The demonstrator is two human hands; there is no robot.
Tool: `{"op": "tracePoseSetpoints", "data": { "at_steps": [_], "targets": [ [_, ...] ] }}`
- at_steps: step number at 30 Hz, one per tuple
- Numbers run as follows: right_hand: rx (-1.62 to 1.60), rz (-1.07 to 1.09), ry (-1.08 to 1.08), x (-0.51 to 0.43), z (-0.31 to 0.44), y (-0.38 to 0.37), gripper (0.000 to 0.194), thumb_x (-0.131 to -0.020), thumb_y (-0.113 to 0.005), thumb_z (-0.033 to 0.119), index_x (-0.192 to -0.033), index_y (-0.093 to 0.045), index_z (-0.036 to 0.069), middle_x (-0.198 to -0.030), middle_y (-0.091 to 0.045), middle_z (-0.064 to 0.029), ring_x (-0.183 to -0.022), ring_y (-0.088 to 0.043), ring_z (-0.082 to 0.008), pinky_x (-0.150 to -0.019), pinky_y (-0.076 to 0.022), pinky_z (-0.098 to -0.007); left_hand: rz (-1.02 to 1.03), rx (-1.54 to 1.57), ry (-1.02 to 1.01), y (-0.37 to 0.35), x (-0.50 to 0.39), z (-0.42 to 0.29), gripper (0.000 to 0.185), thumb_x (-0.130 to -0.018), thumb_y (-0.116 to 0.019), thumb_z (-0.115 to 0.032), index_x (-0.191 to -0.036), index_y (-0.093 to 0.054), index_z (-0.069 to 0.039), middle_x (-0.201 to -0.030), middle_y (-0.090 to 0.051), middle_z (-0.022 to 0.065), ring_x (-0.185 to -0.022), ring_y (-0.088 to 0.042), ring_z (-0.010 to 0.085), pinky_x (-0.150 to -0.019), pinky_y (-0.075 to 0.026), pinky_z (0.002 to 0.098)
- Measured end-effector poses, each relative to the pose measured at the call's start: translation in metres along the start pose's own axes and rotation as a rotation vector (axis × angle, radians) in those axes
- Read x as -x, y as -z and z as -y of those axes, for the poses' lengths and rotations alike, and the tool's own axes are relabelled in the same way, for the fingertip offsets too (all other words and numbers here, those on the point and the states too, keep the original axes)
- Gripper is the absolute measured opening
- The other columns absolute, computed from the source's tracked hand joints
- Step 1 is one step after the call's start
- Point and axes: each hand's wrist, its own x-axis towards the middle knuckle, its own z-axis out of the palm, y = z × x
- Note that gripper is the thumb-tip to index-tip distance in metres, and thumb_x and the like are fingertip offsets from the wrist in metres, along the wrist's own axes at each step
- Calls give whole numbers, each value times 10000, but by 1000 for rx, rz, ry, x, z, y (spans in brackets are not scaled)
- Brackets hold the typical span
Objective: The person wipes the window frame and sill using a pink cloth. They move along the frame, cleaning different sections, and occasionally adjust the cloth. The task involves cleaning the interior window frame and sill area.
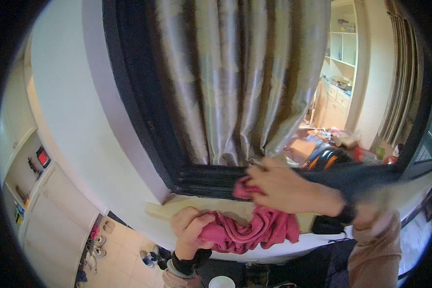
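Note:
A bunched pink cloth (253,234) with a knitted or towel-like texture hangs in folds over the pale window sill (234,210). At its left end my left hand (191,226) grips it, fingers curled around the fabric. My right hand (288,185), slightly blurred, is higher up and has hold of another part of the same cloth. That part lies against the bottom rail of the dark window frame (208,181). The right fingertips are near the lower hem of a shiny, striped curtain (234,90) behind the frame. Cloth inside each palm is hidden.
A small black object (325,225) rests on the sill beside my right wrist. Below is a round white lid or cup top (221,282). Shoes (97,248) line a cabinet (54,216) on the tiled floor at left. Heaped belongings (331,151) and shelves (342,46) show through the window.

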Motion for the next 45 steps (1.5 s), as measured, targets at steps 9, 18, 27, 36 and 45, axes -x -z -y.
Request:
{"op": "tracePoseSetpoints", "data": {
  "at_steps": [9, 18, 27, 36, 45],
  "targets": [
    [112, -244, -627, 197, -83, 45, 176, -755, -614, 149, -915, -616, 75, -754, -550, -168, -760, -512, -340, -724, -435, -429, 186, -67, 0, -5, -16, -13, 347, -563, -692, -315, -847, -699, -116, -687, -553, 39, -613, -523, 235, -553, -419, 337],
    [624, -244, -868, 245, -110, 46, 178, -786, -585, 188, -829, -542, 20, -742, -571, -149, -787, -551, -334, -784, -388, -433, 556, -1, -225, -58, -43, -82, 356, -587, -666, -255, -930, -665, -159, -843, -568, 20, -752, -555, 217, -621, -477, 327],
    [199, -450, -271, 158, -52, -17, 357, -708, -571, 68, -1060, -543, 19, -909, -558, -154, -987, -496, -312, -887, -386, -416, 532, 242, -100, -71, -49, -88, 457, -675, -602, -271, -1107, -636, -127, -1033, -583, 105, -896, -569, 342, -738, -472, 442],
    [450, -289, -855, 256, -111, 37, 202, -769, -568, 154, -933, -531, 43, -947, -589, -146, -910, -577, -335, -831, -435, -435, 625, 252, 40, -63, -51, -88, 525, -622, -640, -252, -1131, -628, -123, -1027, -577, 108, -944, -555, 358, -803, -451, 457],
    [617, -240, -911, 268, -140, 52, 277, -759, -583, 45, -1024, -503, 26, -938, -578, -147, -899, -563, -316, -780, -415, -399, 616, 219, -6, -64, -56, -94, 561, -579, -648, -147, -1139, -636, -127, -988, -568, 113, -888, -549, 350, -764, -463, 454]
  ]
}}
